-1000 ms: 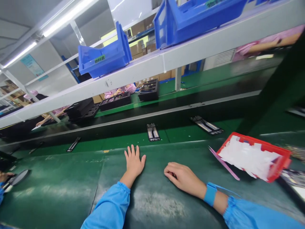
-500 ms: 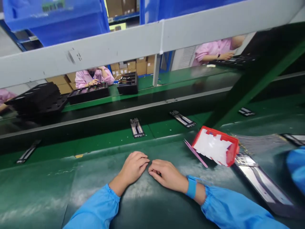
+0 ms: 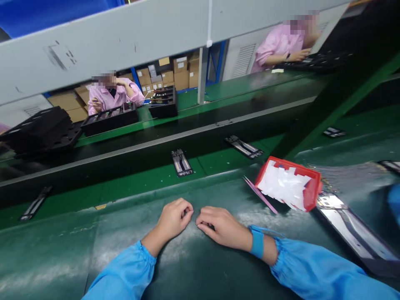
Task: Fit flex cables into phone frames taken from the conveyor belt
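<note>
My left hand [image 3: 173,219] rests on the green mat [image 3: 93,250] with its fingers curled into a loose fist. My right hand [image 3: 220,226] lies beside it, fingers also curled under, a blue wrist strap [image 3: 258,242] on the wrist. The two hands nearly touch at the fingertips. Nothing that I can make out shows in either hand. Both arms wear blue sleeves.
A red tray [image 3: 289,183] with white scraps and a pink strip [image 3: 260,194] lies to the right. A long dark fixture [image 3: 353,227] sits at the far right. Small black parts [image 3: 181,163] ride the conveyor belt [image 3: 140,158]. People in pink work across it, behind black trays [image 3: 109,118].
My left hand went from flat and spread to curled, and both hands drew together. The view tilted down and shifted, so the blue bins overhead left the picture.
</note>
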Available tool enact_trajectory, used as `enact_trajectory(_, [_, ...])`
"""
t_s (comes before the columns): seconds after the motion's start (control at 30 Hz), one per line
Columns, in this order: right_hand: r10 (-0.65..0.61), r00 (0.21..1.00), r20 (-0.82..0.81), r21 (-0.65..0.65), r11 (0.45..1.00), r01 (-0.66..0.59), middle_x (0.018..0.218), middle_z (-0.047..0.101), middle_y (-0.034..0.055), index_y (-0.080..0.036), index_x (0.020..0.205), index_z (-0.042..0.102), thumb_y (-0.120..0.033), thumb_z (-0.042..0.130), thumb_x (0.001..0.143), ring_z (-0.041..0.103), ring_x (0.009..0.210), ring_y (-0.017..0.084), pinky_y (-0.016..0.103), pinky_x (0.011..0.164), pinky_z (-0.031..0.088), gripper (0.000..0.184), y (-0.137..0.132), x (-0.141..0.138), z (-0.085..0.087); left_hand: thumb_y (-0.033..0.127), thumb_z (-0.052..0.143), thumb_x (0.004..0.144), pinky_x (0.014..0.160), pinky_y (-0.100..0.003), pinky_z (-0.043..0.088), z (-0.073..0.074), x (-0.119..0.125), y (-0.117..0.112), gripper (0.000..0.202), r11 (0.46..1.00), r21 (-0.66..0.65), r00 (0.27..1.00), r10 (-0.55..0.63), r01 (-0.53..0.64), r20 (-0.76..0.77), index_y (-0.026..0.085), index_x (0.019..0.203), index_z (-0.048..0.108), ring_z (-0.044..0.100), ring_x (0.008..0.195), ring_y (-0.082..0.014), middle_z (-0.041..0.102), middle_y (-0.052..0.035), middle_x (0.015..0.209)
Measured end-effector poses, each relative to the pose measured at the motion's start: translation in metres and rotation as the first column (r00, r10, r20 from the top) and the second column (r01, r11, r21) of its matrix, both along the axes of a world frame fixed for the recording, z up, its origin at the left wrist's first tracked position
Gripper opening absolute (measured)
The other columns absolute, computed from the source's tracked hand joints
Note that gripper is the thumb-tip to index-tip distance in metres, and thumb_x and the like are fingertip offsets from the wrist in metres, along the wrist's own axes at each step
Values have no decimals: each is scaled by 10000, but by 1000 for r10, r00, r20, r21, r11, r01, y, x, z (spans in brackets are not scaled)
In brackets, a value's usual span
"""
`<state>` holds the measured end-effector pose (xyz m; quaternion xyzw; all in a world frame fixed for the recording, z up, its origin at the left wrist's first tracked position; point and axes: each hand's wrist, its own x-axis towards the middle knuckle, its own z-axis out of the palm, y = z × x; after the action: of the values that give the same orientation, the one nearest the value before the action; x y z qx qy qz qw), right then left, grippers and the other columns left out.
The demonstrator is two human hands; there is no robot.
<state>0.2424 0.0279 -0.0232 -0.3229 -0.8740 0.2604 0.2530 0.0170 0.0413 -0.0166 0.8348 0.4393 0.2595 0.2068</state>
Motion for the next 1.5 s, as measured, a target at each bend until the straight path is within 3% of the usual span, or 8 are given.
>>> enact_trajectory(0.17, [14,1000,16,-2,1000,-14,863,659,35,-216,926,654,-223,529,1036,600,820,201,312,757,434,167,0,1,3,140,612,922,667,-250,411,2,0,0,76,999,-36,1000,11,-11,-4,200,896,651,563,685,-119,634,11,803])
enact_trajectory(0.3, [-16,1000,-24,-43,999,15,846,654,9,-224,1054,627,-205,593,989,613,792,191,298,741,438,76,-1,2,3,153,604,919,679,-251,425,2,-1,0,71,999,-43,1000,18,-19,-10,203,918,655,580,705,-125,641,9,812])
enact_trajectory(0.47, [-70,996,-50,-87,994,66,763,617,-24,-223,1060,579,-207,596,975,591,715,179,286,681,419,88,-1,3,1,199,579,952,655,-236,453,-2,-3,1,473,998,-58,999,40,-39,2,218,1423,538,594,639,-124,642,49,738])
enact_trajectory(0.53, [-31,999,-35,-47,998,29,769,623,-9,-225,980,602,-210,575,988,595,751,189,296,712,425,31,-1,2,1,221,581,974,701,-253,485,-3,-3,1,396,1000,-25,998,1,-2,-57,224,1368,605,643,701,-143,673,25,758])
enact_trajectory(0.63, [36,999,-16,15,999,-36,844,659,24,-221,903,630,-220,555,1009,610,835,208,313,772,440,130,-1,1,3,226,590,986,799,-298,511,-2,-3,0,212,998,27,989,-45,49,-140,222,1156,717,693,857,-186,730,-30,883])
enact_trajectory(0.8, [-15,1000,9,-37,999,16,855,671,28,-218,1049,664,-220,580,987,624,835,216,317,788,466,104,-1,1,4,189,626,950,707,-271,478,-2,-2,0,325,999,1,994,36,-36,-107,234,1269,665,638,706,-158,656,26,731])
enact_trajectory(1.1, [-13,999,-30,1,1000,13,840,672,26,-219,949,674,-177,586,964,610,810,203,301,780,451,99,0,-3,4,174,588,938,623,-259,441,-10,-6,3,420,998,63,996,4,2,-84,227,1353,542,612,632,-145,623,51,710])
enact_trajectory(1.5, [-12,1000,-26,-10,1000,12,808,639,14,-220,913,648,-183,563,972,585,771,196,304,750,424,110,0,-1,0,161,613,941,683,-290,464,-11,-3,2,247,997,76,998,3,1,-57,243,1168,666,648,691,-171,664,27,740])
